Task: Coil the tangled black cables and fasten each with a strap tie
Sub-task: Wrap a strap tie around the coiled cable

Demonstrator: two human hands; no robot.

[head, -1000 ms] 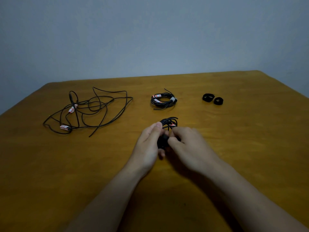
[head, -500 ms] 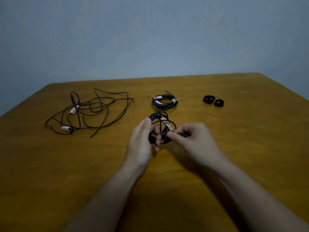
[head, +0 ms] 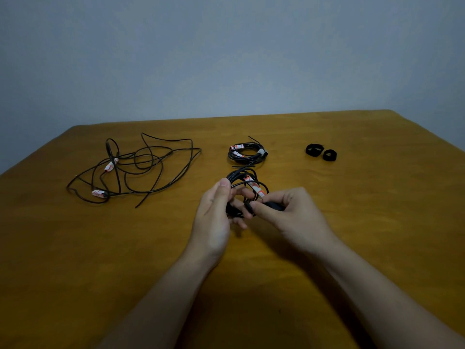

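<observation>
Left hand (head: 216, 212) grips the coiled cable (head: 247, 183), coil standing above its fingers over the table (head: 75, 260); right hand (head: 292, 212) pinches the strap tie (head: 274, 205) at the coil's lower edge.

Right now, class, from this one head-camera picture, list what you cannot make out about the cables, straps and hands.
1. Head view: whether the black strap tie is closed round the hand-held black cable coil; the left hand and right hand cover it.
2. Head view: print on the red-and-white labels of the tangled black cable; too small.
3. Head view: how the two spare black strap loops fasten; too small and dark.
</observation>
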